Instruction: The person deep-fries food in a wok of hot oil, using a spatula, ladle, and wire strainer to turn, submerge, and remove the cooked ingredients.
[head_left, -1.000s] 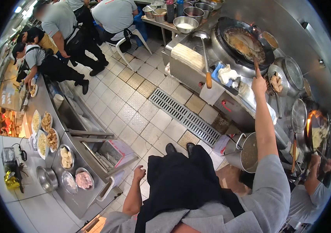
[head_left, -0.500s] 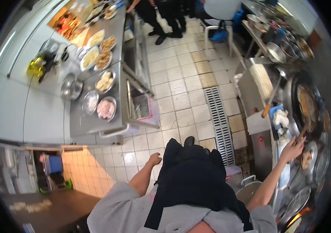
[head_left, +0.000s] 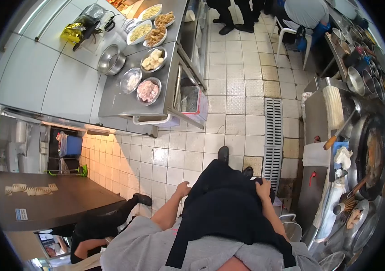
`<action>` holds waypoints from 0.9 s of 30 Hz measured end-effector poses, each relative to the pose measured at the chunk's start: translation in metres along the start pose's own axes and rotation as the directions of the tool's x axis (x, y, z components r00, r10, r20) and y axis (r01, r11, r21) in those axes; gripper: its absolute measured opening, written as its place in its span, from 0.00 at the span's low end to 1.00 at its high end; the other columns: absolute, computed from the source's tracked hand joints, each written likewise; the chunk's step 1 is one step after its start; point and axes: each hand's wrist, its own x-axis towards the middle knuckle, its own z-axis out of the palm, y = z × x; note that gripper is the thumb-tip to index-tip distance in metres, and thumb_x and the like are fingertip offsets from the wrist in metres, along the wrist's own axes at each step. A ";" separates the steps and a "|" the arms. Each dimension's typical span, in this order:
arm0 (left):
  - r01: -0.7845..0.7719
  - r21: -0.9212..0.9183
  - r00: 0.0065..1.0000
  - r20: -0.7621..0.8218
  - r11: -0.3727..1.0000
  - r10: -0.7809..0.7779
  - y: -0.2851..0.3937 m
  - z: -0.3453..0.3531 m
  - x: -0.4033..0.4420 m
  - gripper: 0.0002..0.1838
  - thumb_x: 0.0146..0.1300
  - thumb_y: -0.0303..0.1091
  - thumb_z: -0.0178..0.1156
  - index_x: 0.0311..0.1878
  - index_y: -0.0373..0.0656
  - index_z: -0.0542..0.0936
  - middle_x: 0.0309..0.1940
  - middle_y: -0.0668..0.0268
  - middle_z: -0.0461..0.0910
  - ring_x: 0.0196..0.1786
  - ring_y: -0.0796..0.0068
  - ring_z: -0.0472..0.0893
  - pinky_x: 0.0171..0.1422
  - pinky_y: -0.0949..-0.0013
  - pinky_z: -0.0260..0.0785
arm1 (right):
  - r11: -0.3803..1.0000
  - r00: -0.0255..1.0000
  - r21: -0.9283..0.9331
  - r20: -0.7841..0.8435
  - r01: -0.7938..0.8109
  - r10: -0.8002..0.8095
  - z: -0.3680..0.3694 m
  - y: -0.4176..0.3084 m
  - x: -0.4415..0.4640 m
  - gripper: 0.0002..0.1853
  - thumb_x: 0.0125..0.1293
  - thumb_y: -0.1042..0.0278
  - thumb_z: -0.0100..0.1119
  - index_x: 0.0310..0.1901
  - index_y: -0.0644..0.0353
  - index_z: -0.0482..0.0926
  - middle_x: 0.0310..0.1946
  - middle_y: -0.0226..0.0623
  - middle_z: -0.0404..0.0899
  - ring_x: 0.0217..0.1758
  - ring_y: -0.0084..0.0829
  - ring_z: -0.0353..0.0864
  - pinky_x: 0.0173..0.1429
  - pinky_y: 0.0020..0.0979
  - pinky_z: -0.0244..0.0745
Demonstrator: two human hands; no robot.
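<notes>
My left hand (head_left: 183,189) is beside the black apron (head_left: 228,203), its fingers loosely curled and nothing visible in them. On the apron's other side, my right hand (head_left: 262,188) rests against the dark fabric with its fingers bent; whether it pinches anything is hidden. To the right, the wok (head_left: 374,156) holds brown liquid, and a utensil with a wooden handle (head_left: 359,185) leans at its near rim. A ladle (head_left: 343,128) lies by a folded towel (head_left: 333,107), and a white cloth (head_left: 343,158) sits on the stove edge.
A steel counter (head_left: 124,106) at upper left bears bowls of raw meat (head_left: 147,91) and other food. A floor drain (head_left: 272,140) runs left of the stove. One person's leg (head_left: 124,211) extends at lower left; others stand or sit at the top. A pot (head_left: 292,231) is near my right arm.
My right hand has let go of the wooden-handled utensil and come back to the apron. The view has turned right to left, and a person has appeared at lower left.
</notes>
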 end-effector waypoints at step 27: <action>-0.054 -0.821 0.964 -0.192 -0.569 0.185 0.205 -0.461 0.379 0.17 0.58 0.41 0.56 0.45 0.39 0.74 0.35 0.58 0.77 0.41 0.61 0.77 0.45 0.56 0.73 | 0.862 0.749 0.254 -0.425 -0.440 0.508 0.095 -0.050 -0.132 0.22 0.50 0.61 0.60 0.47 0.63 0.77 0.37 0.54 0.78 0.42 0.46 0.79 0.49 0.39 0.72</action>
